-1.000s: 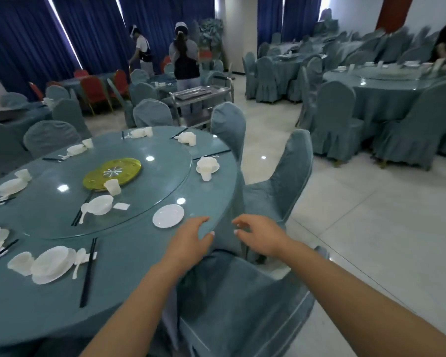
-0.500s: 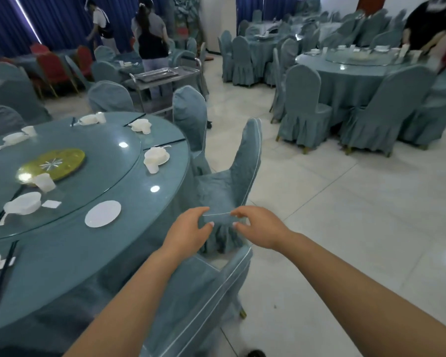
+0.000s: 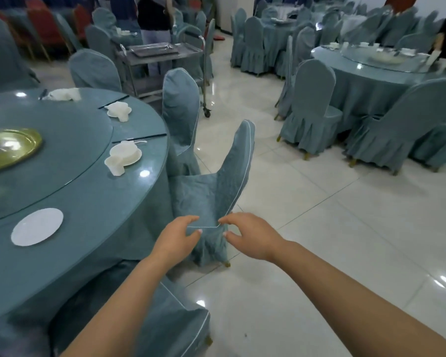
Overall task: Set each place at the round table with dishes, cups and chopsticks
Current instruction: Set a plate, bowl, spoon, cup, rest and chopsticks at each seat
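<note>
Both bare arms reach forward, hands close together

The left hand (image 3: 177, 237) comes in from 7 o'clock, fingers curled, thumb tip toward 3 o'clock. The right hand (image 3: 247, 234) comes in from 4 o'clock, fingers and thumb bent like a pinch; whether either grips anything is unclear.

Banquet hall: round tables (image 3: 93, 202) in teal cloths, glass turntables (image 3: 386, 60), cloth-covered chairs (image 3: 312, 109), set dishes (image 3: 125, 153), steel trolley (image 3: 162, 55), tiled floor (image 3: 319, 228), staff at work.

ahead: covered chair (image 3: 211, 199) | left: round table (image 3: 93, 215) | right: open floor (image 3: 332, 240)
</note>
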A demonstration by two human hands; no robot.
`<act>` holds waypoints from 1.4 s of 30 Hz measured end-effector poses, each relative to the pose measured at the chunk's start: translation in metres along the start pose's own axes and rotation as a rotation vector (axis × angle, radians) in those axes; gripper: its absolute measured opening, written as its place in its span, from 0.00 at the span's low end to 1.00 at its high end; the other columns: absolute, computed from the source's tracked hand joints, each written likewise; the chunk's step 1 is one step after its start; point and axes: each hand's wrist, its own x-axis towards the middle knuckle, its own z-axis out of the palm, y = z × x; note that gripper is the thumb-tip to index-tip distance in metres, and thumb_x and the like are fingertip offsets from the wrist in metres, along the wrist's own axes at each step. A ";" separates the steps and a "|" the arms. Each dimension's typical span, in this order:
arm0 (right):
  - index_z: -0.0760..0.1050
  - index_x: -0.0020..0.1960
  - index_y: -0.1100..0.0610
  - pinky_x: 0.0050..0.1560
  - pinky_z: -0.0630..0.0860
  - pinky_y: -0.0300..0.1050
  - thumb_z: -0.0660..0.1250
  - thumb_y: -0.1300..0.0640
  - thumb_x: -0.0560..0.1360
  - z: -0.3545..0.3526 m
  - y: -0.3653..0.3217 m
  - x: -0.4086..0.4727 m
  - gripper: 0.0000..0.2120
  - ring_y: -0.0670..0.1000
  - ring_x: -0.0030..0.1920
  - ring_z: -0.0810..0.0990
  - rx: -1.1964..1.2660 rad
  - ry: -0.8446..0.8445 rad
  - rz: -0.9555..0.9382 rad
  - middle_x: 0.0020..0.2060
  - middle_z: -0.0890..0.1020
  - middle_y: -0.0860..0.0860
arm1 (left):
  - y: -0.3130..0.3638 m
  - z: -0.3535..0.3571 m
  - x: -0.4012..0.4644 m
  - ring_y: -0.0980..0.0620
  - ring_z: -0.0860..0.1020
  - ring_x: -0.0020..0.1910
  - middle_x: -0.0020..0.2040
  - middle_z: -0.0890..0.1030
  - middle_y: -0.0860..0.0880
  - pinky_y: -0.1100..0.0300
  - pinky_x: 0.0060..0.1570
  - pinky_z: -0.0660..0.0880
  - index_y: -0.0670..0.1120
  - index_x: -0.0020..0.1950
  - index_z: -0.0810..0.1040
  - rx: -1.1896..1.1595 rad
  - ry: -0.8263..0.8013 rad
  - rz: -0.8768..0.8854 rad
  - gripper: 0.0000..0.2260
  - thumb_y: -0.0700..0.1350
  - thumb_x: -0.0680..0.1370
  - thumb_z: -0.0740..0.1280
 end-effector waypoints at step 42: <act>0.68 0.70 0.50 0.68 0.66 0.48 0.61 0.49 0.79 -0.064 -0.025 0.382 0.20 0.50 0.68 0.70 -0.064 -0.393 -0.869 0.68 0.72 0.47 | -0.021 -0.080 0.183 0.51 0.73 0.65 0.67 0.74 0.48 0.57 0.65 0.67 0.49 0.71 0.69 -0.079 0.685 -0.720 0.22 0.49 0.78 0.66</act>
